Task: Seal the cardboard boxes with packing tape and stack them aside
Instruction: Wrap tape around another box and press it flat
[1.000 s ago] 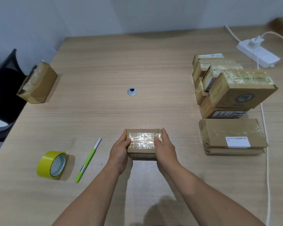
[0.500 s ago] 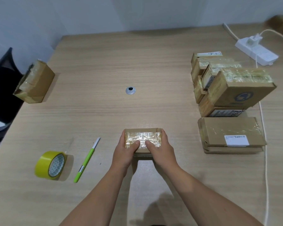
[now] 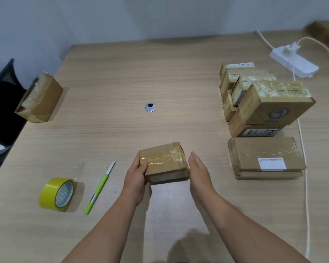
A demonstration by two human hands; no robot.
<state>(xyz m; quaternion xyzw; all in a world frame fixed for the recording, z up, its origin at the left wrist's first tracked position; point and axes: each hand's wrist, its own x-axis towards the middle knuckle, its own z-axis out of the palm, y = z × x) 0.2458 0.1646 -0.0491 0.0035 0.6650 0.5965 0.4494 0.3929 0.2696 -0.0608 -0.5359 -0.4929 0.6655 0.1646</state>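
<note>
- We looked down on a wide wooden table (image 3: 122, 73), which carried everything else.
- At the right side we saw a stack of sealed boxes (image 3: 273, 103), several cartons piled unevenly. The top one was tilted and had glossy tape across its lid.
- Just in front of that stack lay a flat box (image 3: 264, 156), taped, with a white label at its near right corner.
- At the far left edge stood a lone box (image 3: 40, 99), wrapped in tape and well apart from the others.
- In the near middle was the small box (image 3: 161, 160), tilted so that we could see both its taped top and its near side. We could not tell whether it rested on the table or was lifted clear of it.
- The left hand (image 3: 136, 175) gripped the small box at its left end, with the thumb lying on the taped top and the fingers curled round the end.
- The right hand (image 3: 199, 171) was flat, with its fingers straight and together, just beside the box's right end and holding nothing. We could not tell whether it touched the cardboard.
- A white power strip (image 3: 294, 63) lay at the far right, and a pale cable (image 3: 304, 168) ran along the right edge.
- A yellow tape roll (image 3: 57, 194) stood on its edge at the near left.
- A green cutter (image 3: 99, 188) lay between the tape roll and the left hand.
- A small metal grommet (image 3: 150, 107) sat in the table's middle.
</note>
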